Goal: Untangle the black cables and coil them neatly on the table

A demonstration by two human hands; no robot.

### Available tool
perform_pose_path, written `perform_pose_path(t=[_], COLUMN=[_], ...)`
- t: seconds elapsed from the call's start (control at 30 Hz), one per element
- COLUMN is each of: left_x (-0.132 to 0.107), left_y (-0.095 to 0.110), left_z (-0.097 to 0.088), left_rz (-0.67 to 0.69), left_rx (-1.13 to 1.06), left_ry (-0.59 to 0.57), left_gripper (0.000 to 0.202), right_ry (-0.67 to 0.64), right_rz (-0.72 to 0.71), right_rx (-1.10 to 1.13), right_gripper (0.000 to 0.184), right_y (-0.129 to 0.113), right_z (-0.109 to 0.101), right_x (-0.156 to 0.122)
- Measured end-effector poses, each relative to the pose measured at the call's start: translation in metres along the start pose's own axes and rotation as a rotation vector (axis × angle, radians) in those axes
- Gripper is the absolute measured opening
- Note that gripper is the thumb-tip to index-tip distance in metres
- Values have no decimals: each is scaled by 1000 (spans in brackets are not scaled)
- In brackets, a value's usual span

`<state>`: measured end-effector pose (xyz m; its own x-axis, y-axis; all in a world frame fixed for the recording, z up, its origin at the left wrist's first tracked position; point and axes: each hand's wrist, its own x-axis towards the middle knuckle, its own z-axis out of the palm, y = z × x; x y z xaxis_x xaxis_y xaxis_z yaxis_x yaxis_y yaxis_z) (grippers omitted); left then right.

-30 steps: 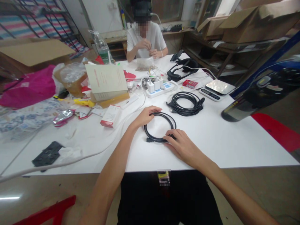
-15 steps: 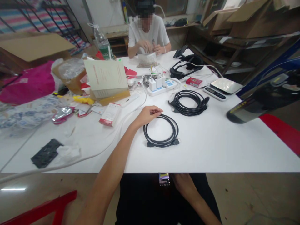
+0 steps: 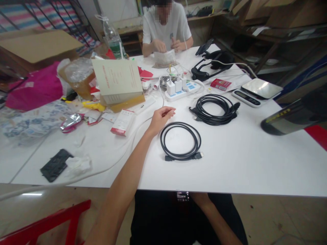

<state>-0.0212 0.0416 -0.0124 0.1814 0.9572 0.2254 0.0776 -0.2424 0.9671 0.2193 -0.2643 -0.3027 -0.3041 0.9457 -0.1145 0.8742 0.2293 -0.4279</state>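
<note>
A coiled black cable point(image 3: 163, 143) with a dark plug at each end lies on the white table. The plug on the right end has a shiny metal tip and looks like HDMI. Just above the coil's upper left, my left hand point(image 3: 162, 116) is open, its fingers loosely stretched and apart from the cable. A second, thicker coil of black cable point(image 3: 213, 120) rests farther right. My right hand point(image 3: 200, 199) is low at my lap, partly under the table edge, its fingers hidden. Beside it shows a small lit screen point(image 3: 182, 196), perhaps a phone.
A white power strip point(image 3: 173, 98) with plugs stands behind the coils. To the right are a kitchen scale point(image 3: 246, 98) and a dark bottle point(image 3: 283, 120). A red-and-white box point(image 3: 123, 122) and packaging clutter the left. Across the table, a person point(image 3: 167, 30) handles a clear bag.
My left hand has come off the thin cable coil, slightly up from it. The view has shifted a little. The coil lies in place; my right hand stays low.
</note>
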Motion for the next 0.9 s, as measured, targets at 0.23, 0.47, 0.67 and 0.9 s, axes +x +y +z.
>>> perform_pose_path(t=[0.23, 0.47, 0.67, 0.9], left_x=[0, -2, -5, -6], left_y=[0, 5, 9, 9], left_z=[0, 2, 3, 6], left_rz=[9, 23, 33, 61], left_rx=[6, 14, 41, 126], left_ry=[-7, -14, -1, -28], left_gripper=[34, 32, 27, 26], right_ry=[32, 119, 81, -116], right_rz=[-31, -78, -104, 53], right_rx=[32, 67, 11, -32], right_gripper=[53, 54, 58, 38], right_y=[-4, -13, -28, -36], right_z=[-8, -48, -76, -112], right_x=[4, 0, -13, -39])
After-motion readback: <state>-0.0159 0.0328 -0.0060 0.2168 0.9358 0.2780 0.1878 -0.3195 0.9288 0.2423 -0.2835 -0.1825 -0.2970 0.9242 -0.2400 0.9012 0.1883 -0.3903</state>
